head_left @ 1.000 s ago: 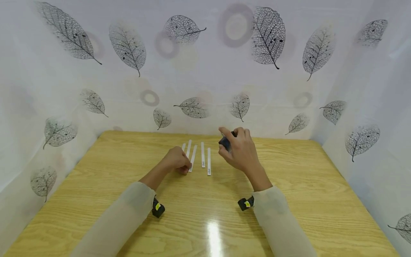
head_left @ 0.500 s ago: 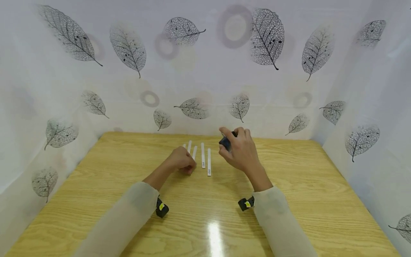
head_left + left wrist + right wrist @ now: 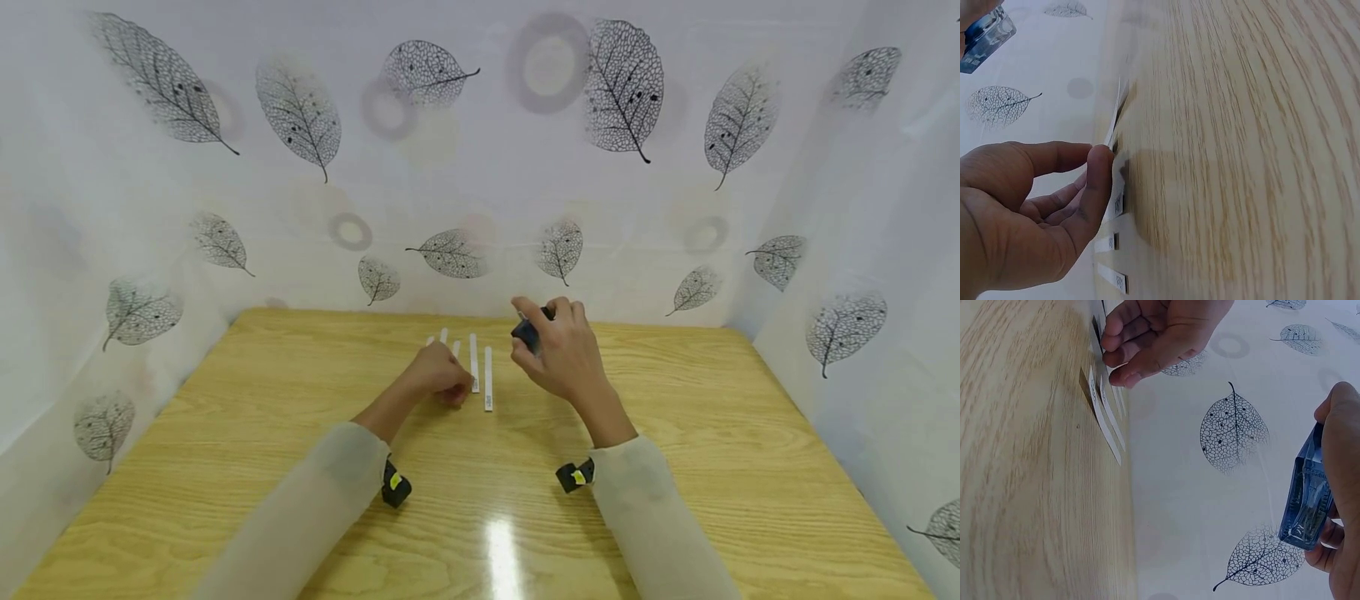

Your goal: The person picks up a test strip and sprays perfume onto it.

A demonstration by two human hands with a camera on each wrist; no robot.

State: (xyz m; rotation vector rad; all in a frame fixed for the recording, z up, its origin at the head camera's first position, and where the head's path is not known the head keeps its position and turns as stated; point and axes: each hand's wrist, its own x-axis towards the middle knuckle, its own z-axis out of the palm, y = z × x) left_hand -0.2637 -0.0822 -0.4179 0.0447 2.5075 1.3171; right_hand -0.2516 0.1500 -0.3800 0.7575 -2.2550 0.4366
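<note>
Several narrow white paper strips with printed ends lie side by side on the table. My left hand [image 3: 438, 375] is at the near end of the second strip from the right [image 3: 473, 354]. In the left wrist view its thumb and index fingertips [image 3: 1099, 159] come together right at the strips; I cannot tell whether they pinch one. The rightmost strip [image 3: 488, 375] arches off the wood in the right wrist view. My right hand [image 3: 562, 354] grips a small blue glass perfume bottle [image 3: 1305, 503] above the table, right of the strips, index finger over its top.
The strips stand on a wood-grain table [image 3: 300, 517], near its back edge. A white curtain with leaf prints [image 3: 465, 183] hangs along the back and both sides. Small black cameras [image 3: 395, 485] sit at both wrists.
My left hand has slid right, from the third strip to the second from the right; the strips have not visibly moved. My right hand stays in place with the bottle.
</note>
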